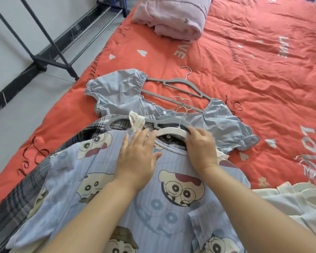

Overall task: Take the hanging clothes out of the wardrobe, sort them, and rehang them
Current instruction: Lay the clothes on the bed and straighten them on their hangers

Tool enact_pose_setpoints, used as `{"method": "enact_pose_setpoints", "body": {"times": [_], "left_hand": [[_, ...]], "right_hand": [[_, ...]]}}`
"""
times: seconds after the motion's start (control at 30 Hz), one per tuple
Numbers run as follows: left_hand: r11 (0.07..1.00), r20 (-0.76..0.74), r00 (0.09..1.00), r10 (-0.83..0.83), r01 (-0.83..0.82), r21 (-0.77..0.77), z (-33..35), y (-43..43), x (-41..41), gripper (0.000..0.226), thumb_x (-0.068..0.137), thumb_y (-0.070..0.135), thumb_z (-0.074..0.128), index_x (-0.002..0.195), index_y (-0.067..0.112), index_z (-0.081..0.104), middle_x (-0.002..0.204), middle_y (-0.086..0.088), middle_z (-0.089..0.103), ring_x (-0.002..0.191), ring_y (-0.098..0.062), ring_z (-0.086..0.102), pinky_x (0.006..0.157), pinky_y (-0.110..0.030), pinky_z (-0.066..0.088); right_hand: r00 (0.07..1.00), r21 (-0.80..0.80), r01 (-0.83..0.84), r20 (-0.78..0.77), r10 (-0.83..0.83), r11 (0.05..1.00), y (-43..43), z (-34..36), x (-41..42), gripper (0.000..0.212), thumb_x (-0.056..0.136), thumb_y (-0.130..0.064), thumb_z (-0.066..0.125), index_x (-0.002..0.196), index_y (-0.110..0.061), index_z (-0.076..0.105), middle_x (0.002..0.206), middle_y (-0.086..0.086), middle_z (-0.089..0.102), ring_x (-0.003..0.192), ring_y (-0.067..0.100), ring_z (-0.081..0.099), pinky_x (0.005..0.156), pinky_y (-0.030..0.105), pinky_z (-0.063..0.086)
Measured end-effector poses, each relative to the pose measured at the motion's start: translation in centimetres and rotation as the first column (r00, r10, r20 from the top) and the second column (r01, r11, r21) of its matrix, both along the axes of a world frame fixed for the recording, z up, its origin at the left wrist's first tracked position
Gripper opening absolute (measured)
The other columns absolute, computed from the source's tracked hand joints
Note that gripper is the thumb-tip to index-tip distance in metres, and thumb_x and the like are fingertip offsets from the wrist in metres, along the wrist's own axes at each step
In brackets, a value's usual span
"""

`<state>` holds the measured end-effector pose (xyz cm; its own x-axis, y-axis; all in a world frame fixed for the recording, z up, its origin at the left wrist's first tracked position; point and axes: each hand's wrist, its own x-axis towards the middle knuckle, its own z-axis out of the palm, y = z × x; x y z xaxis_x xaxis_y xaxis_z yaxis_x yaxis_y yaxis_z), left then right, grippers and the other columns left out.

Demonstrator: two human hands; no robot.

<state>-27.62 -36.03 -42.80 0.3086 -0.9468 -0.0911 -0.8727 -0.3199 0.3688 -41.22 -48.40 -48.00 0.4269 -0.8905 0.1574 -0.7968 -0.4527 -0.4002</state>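
Head view: the left hand (137, 157) lies flat on the cartoon-print shirt (171, 207), its straight, close-set fingers touching the white hanger (171, 132) in the neckline. The right hand (201, 148) curls its fingers over that hanger's other end, just beside the left fingertips.

two hands (137, 157); one white hanger (169, 133); two grey hangers (164, 82)

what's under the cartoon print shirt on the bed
A dark plaid garment with a grey hanger pokes out left of the cartoon shirt; a pale blue puff-sleeve top lies beneath both. A white hanger sits in the shirt's neck. The rest is covered.
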Motion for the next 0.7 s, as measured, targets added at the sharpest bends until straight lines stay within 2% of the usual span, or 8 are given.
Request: {"method": "enact_pose_setpoints", "body": {"times": [0.07, 0.17, 0.3, 0.43, 0.5, 0.57, 0.63, 0.7], "left_hand": [[1.000, 0.003, 1.000, -0.001, 0.001, 0.024, -0.5, -0.1, 0.0, 0.060, 0.098, 0.042, 0.035, 0.149, 0.025, 0.009, 0.156, 0.005, 0.011, 0.144, -0.011, 0.001, 0.115, -0.034, -0.008], [0.999, 0.017, 1.000, 0.000, 0.000, 0.040, -1.0, 0.3, 0.2, 0.061, 0.097, 0.041, 0.035, 0.149, 0.025, 0.008, 0.156, 0.005, 0.011, 0.144, -0.011, 0.001, 0.115, -0.034, -0.007], [0.999, 0.019, 1.000, 0.010, -0.010, 0.030, -1.1, 0.6, 0.3, 0.061, 0.097, 0.042, 0.035, 0.149, 0.025, 0.008, 0.156, 0.006, 0.011, 0.144, -0.010, 0.001, 0.115, -0.034, -0.006], [1.000, 0.032, 0.999, 0.012, -0.012, -0.001, -0.9, 0.8, 0.4, 0.061, 0.097, 0.042, 0.035, 0.149, 0.024, 0.010, 0.155, 0.006, 0.012, 0.144, -0.010, 0.003, 0.115, -0.035, -0.006], [0.999, 0.041, 0.999, 0.012, -0.011, -0.032, -0.6, 0.8, 0.3, 0.061, 0.097, 0.042, 0.035, 0.149, 0.023, 0.010, 0.156, 0.005, 0.013, 0.144, -0.011, 0.003, 0.115, -0.035, -0.007], [0.997, 0.038, 0.999, 0.007, -0.004, -0.081, -0.3, 0.8, 0.2, 0.062, 0.097, 0.041, 0.037, 0.150, 0.022, 0.010, 0.155, 0.004, 0.014, 0.144, -0.012, 0.003, 0.114, -0.033, -0.008], [0.984, 0.036, 0.999, 0.009, -0.002, -0.178, 0.3, 0.7, 0.0, 0.066, 0.095, 0.038, 0.044, 0.149, 0.018, 0.012, 0.155, 0.000, 0.016, 0.144, -0.015, 0.004, 0.113, -0.032, -0.009], [0.965, 0.040, 0.999, 0.026, -0.014, -0.263, 1.1, 0.4, -0.3, 0.072, 0.093, 0.037, 0.050, 0.149, 0.013, 0.012, 0.155, -0.006, 0.017, 0.145, -0.020, 0.005, 0.113, -0.032, -0.010]], "right_hand": [[0.999, 0.027, 0.004, -0.040, -0.002, 1.000, -0.1, -0.9, -0.1, 0.041, 0.084, -0.012, 0.057, 0.120, 0.007, 0.056, 0.108, 0.025, 0.062, 0.099, 0.042, 0.058, 0.091, 0.043, 0.045], [0.994, 0.159, -0.017, -0.108, 0.035, 0.987, -0.3, -0.9, 0.1, 0.060, 0.093, -0.019, 0.053, 0.142, 0.005, 0.028, 0.137, 0.020, 0.046, 0.125, 0.035, 0.041, 0.106, 0.037, 0.028], [0.987, 0.200, 0.041, -0.163, -0.008, 0.979, -0.8, -1.2, 0.1, 0.069, 0.094, -0.029, 0.051, 0.146, 0.003, 0.017, 0.139, 0.017, 0.044, 0.127, 0.032, 0.037, 0.106, 0.037, 0.027], [0.987, 0.137, 0.060, -0.155, -0.039, 0.989, -0.3, -1.3, 0.0, 0.065, 0.092, -0.024, 0.056, 0.143, 0.003, 0.025, 0.132, 0.019, 0.049, 0.121, 0.036, 0.043, 0.102, 0.042, 0.031], [0.996, 0.008, 0.027, -0.091, -0.026, 1.000, 0.2, -1.0, -0.2, 0.064, 0.083, -0.012, 0.067, 0.135, 0.010, 0.038, 0.117, 0.024, 0.058, 0.104, 0.042, 0.055, 0.090, 0.048, 0.042], [1.000, -0.107, 0.027, 0.010, -0.026, 0.994, 0.6, -0.4, -0.5, 0.060, 0.074, -0.006, 0.073, 0.126, 0.012, 0.049, 0.098, 0.024, 0.065, 0.080, 0.042, 0.063, 0.068, 0.048, 0.052], [0.996, -0.196, 0.007, 0.087, 0.010, 0.981, 1.4, 1.2, -0.8, 0.047, 0.081, -0.015, 0.062, 0.122, 0.007, 0.055, 0.090, 0.018, 0.066, 0.062, 0.036, 0.063, 0.047, 0.040, 0.050], [0.989, -0.244, -0.027, 0.132, 0.061, 0.969, 2.3, 3.0, -1.1, 0.045, 0.085, -0.026, 0.048, 0.119, 0.001, 0.060, 0.085, 0.012, 0.064, 0.053, 0.031, 0.060, 0.038, 0.031, 0.043]]}}
